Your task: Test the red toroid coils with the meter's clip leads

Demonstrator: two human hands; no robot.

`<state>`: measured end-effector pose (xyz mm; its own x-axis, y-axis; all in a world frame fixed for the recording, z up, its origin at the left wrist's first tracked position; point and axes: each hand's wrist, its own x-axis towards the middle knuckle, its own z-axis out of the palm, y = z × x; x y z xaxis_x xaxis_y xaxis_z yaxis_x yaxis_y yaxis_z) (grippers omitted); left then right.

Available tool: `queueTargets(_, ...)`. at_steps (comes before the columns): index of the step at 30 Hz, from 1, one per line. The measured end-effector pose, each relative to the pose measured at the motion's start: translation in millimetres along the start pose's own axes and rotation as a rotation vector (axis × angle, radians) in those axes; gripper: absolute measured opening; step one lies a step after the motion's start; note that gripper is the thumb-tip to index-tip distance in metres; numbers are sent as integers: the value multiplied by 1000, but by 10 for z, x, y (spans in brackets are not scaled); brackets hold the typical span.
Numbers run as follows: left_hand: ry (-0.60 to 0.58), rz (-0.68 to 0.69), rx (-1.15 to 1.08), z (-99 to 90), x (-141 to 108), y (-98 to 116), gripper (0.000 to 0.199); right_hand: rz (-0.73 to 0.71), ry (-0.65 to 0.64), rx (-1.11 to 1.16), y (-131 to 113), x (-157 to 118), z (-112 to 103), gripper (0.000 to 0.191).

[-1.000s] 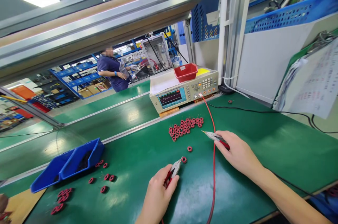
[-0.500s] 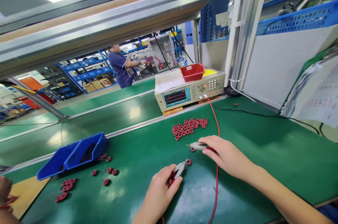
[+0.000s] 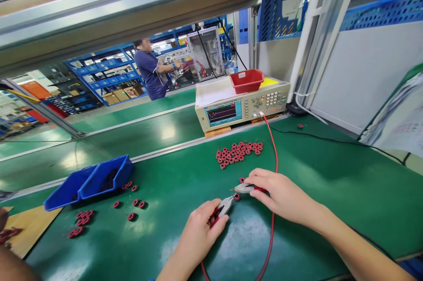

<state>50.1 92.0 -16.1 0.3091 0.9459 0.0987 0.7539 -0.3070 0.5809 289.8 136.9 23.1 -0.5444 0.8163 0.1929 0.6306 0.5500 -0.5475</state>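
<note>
My left hand (image 3: 202,224) is closed around a metal test clip (image 3: 226,204) with red grips. The jaws of this clip meet the edge of a small red-and-black wound ring coil (image 3: 236,196) at the bench's middle. In my right hand (image 3: 280,192) is a second test clip (image 3: 243,188), its jaws pointing left just above that coil; whether they touch its wire I cannot tell. Another ring coil (image 3: 242,180) lies right behind the right clip. A cluster of similar coils (image 3: 236,154) sits farther back, in front of a bench tester (image 3: 243,109) with a curve on its screen.
A red cable (image 3: 275,153) runs from the tester past my right hand. A red tray (image 3: 247,81) rests on the tester. At left are blue bins (image 3: 89,184), several loose coils (image 3: 132,216) and another person's arm (image 3: 13,263). A person (image 3: 150,71) stands beyond the bench.
My right hand has brought its clip down and left, closer to the coil at the left clip. The view has shifted slightly. The other person's arm at lower left has moved.
</note>
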Motion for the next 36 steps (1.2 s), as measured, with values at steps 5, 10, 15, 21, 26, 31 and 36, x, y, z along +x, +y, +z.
queueTargets(5,-1,3,-4,2,-6,0,24,13,-28,-9,-8,-2,0,20)
queueTargets(10,-2,2,-6,4,-12,11,24,20,-55,-15,-14,4,-13,22)
queueTargets(15,2,-3,-8,3,-7,-1,24,30,-61,-21,-4,3,-7,23)
queueTargets(21,-4,-4,-8,-1,-5,5,24,26,-54,-20,2,10,16,23)
queueTargets(26,7,1,-1,3,-3,9,24,27,-46,0,28,-2,3,22)
queueTargets(31,7,5,8,-9,-8,11,24,74,8,30,137,-54,-1,22)
queueTargets(36,0,-6,16,-16,-14,13,25,90,2,41,184,-73,23,23)
